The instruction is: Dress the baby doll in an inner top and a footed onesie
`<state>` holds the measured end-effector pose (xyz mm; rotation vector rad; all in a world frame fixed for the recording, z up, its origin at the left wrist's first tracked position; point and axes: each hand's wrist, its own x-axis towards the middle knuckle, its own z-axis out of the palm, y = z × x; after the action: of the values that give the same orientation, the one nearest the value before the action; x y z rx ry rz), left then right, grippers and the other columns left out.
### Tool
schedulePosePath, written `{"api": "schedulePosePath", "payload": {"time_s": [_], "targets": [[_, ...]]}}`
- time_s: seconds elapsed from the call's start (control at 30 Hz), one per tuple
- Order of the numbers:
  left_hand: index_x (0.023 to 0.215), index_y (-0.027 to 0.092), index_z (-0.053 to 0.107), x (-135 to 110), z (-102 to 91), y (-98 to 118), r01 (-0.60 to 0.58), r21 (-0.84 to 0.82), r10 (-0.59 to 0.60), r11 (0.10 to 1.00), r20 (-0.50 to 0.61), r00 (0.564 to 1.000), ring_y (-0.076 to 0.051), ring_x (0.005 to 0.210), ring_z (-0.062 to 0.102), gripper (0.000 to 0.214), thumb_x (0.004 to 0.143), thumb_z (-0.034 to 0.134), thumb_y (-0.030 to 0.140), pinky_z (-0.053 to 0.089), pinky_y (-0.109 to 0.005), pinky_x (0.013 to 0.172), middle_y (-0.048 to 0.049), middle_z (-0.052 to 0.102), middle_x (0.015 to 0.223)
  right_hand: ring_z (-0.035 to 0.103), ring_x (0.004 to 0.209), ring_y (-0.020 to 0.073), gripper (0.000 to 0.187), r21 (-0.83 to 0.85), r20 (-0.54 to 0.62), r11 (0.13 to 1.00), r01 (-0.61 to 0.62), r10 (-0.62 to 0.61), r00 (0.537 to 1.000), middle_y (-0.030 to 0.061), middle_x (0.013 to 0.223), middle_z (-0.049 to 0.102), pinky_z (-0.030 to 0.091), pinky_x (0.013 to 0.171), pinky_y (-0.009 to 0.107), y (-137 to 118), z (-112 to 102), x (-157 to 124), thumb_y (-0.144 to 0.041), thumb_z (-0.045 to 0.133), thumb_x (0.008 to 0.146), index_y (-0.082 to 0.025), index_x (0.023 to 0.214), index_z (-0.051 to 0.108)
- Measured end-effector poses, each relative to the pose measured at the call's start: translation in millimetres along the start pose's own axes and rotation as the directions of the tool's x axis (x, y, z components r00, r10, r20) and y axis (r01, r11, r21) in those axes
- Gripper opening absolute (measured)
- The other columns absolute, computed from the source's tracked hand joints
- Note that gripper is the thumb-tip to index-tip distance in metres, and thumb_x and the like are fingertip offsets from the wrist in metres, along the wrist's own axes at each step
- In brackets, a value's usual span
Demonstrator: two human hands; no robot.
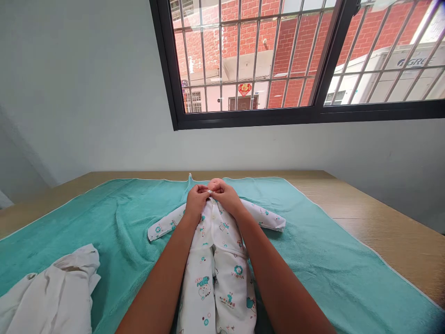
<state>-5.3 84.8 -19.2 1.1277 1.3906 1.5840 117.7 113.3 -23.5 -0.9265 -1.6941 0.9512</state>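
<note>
A white baby romper (227,278) printed with small teal and red animals lies front up, its sleeves stretched to both sides. My left hand (198,198) pinches the left side of its collar. Opposite it, my right hand (225,195) grips the collar's right side, the fingertips of both hands almost meeting at the neck. A rounded, skin-coloured head (216,182) shows just beyond my fingers; whether it is a doll's, I cannot tell. Below the collar the front placket runs down, and the lower part hangs open along the middle. My fingers hide the fastening at the neck.
Under the romper a teal towel (313,260) with a pale edge covers much of the wooden table (375,222). A crumpled white cloth garment (59,297) lies at the near left. Behind the table stand a wall and a barred window (257,116).
</note>
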Motion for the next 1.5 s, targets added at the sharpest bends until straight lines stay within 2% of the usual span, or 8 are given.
{"api": "schedulePosePath", "payload": {"time_s": [0.2,0.4,0.57,0.73,1.5], "targets": [[0.080,0.017,0.059,-0.3,-0.1,0.5,0.005,0.009,-0.005,1.000,0.002,1.000,-0.010,0.060,0.054,0.020,0.060,0.062,0.018,0.042,-0.024,0.057,0.0012,0.062,0.070,0.055,0.070,0.0146,0.010,-0.001,0.007,1.000,-0.001,0.001,1.000,-0.0016,0.075,0.059,0.042,0.065,0.027,-0.6,0.2,-1.2,-0.030,0.060,0.069,-0.020,0.069,0.059],[0.076,0.017,0.060,0.4,0.1,0.3,0.001,0.012,-0.001,1.000,0.008,1.000,-0.010,0.058,0.053,0.016,0.061,0.062,0.020,0.040,-0.023,0.055,0.0019,0.060,0.067,0.057,0.074,0.0155,0.014,-0.053,-0.006,0.996,-0.069,0.069,0.998,-0.0015,0.078,0.062,0.042,0.067,0.027,1.3,1.3,0.7,-0.034,0.060,0.069,-0.021,0.072,0.058],[0.075,0.017,0.059,-0.1,0.0,0.2,-0.003,0.011,0.003,1.000,0.010,1.000,-0.010,0.058,0.053,0.013,0.062,0.058,0.019,0.038,-0.023,0.053,0.0021,0.060,0.067,0.058,0.075,0.0158,0.011,-0.083,-0.027,0.993,-0.080,0.078,0.997,-0.0022,0.080,0.064,0.041,0.068,0.028,3.8,1.8,2.4,-0.032,0.058,0.069,-0.021,0.071,0.057],[0.074,0.017,0.060,1.0,-0.1,-1.2,-0.018,0.017,0.018,1.000,0.015,1.000,-0.010,0.058,0.052,0.012,0.063,0.056,0.018,0.039,-0.023,0.055,0.0022,0.060,0.067,0.058,0.077,0.0163,0.012,-0.082,-0.030,0.991,-0.101,0.099,0.995,-0.0023,0.081,0.064,0.042,0.069,0.028,4.8,2.3,2.8,-0.032,0.057,0.068,-0.021,0.073,0.058],[0.074,0.017,0.060,0.6,0.2,-1.2,-0.025,0.041,0.025,0.999,0.012,1.000,-0.011,0.061,0.052,0.012,0.063,0.054,0.018,0.039,-0.025,0.058,0.0010,0.061,0.069,0.058,0.078,0.0160,0.009,-0.106,-0.034,0.990,-0.094,0.091,0.995,-0.0024,0.084,0.064,0.041,0.070,0.029,6.4,3.0,4.1,-0.029,0.054,0.069,-0.021,0.071,0.058]]}}
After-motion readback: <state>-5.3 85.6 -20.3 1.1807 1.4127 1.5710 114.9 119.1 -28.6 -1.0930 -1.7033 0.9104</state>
